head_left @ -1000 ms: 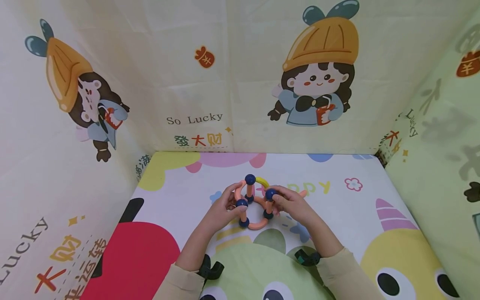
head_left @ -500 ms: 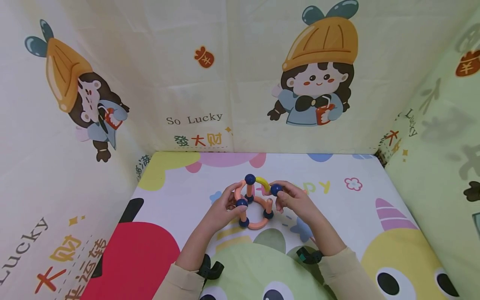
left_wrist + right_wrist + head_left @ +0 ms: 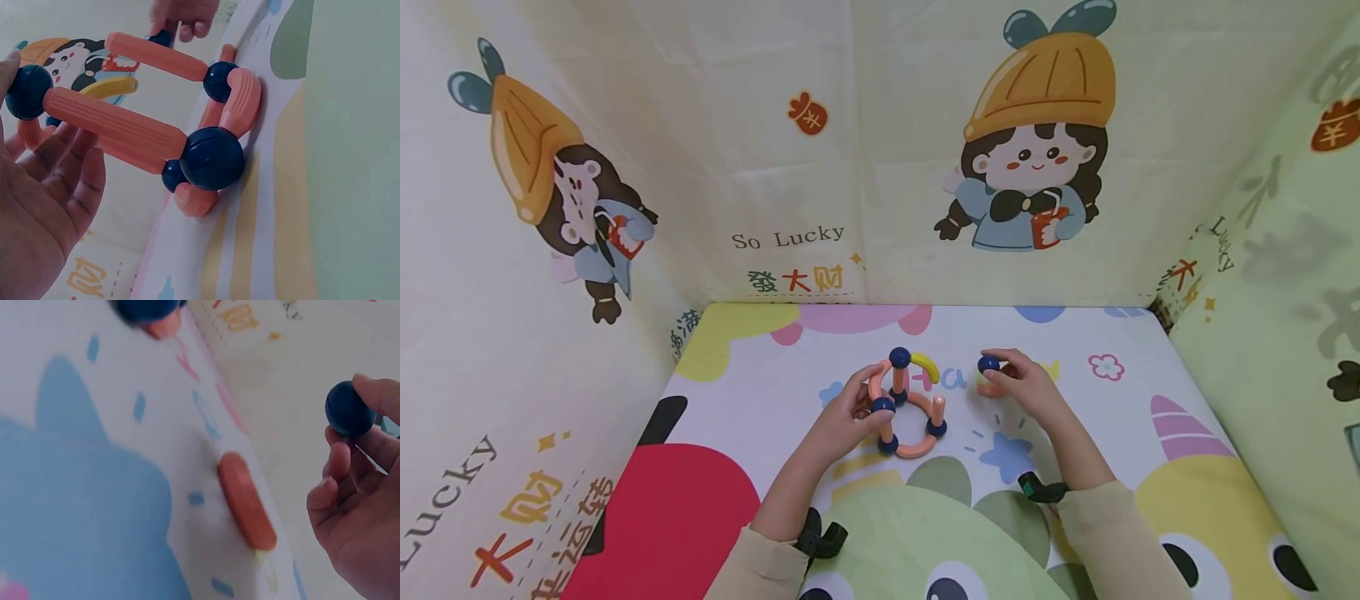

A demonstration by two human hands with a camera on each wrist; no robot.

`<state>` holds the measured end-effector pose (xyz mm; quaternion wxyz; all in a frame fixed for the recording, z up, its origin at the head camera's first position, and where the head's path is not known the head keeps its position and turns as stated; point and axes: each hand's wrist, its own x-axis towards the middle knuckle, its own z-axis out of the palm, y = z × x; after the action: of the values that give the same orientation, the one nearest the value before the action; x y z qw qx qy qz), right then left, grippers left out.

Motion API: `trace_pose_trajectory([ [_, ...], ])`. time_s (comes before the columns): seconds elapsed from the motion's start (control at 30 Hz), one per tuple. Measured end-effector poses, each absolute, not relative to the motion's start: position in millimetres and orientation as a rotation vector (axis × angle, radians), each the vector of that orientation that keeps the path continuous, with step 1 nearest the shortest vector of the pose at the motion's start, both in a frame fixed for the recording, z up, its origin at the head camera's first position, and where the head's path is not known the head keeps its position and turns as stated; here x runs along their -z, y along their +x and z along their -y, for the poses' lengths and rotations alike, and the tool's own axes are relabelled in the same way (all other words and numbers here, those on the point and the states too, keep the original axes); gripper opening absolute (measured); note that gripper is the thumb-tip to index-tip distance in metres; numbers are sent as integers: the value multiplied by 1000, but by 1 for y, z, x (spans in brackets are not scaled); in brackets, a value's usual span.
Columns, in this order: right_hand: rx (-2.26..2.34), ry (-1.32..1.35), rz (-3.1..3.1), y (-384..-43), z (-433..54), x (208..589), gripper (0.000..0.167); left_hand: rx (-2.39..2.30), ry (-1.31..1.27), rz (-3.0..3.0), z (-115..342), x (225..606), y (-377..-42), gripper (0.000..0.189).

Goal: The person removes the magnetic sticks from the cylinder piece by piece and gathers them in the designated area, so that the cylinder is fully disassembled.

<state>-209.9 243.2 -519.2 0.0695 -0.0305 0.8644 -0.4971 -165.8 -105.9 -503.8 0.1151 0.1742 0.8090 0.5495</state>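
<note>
A frame of orange sticks and dark blue balls (image 3: 887, 444) stands on the table, its lower part forming a ring. Thumb and fingers of my left hand (image 3: 852, 417) hold its near upper ball (image 3: 29, 92). From the far upper ball (image 3: 900, 358) a curved yellow stick (image 3: 927, 365) reaches out to a free end. One upright orange stick (image 3: 938, 410) has a bare top. To the right of the frame, my right hand (image 3: 1026, 386) pinches a loose blue ball (image 3: 350, 409) between thumb and fingers. Below that hand lies a curved orange stick (image 3: 247, 501).
The table (image 3: 805, 383) has a printed cartoon cover. Cream printed cloth (image 3: 895, 167) hangs behind it and along both sides. A black object (image 3: 664, 419) shows at the table's left edge.
My right hand has pulled the blue ball off the upright stick and the yellow stick, and moved it right, away from the frame. My left hand stays on the frame.
</note>
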Motion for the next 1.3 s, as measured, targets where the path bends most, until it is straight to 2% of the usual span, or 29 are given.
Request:
trace_pose_trajectory([
  [0.23,1307,25,-2704,-224,-264,535,53,-1609,495,-2369,105,503,-166,70],
  [0.4,1237,41,-2697,-230,-271,544,49,-1616,495,-2364,106,503,-166,69],
  [0.77,1217,54,-2632,-238,-275,559,50,-1606,479,-2378,105,503,-165,68],
  [1.3,1129,19,-2650,-236,-272,552,53,-1607,475,-2384,105,502,-165,69],
])
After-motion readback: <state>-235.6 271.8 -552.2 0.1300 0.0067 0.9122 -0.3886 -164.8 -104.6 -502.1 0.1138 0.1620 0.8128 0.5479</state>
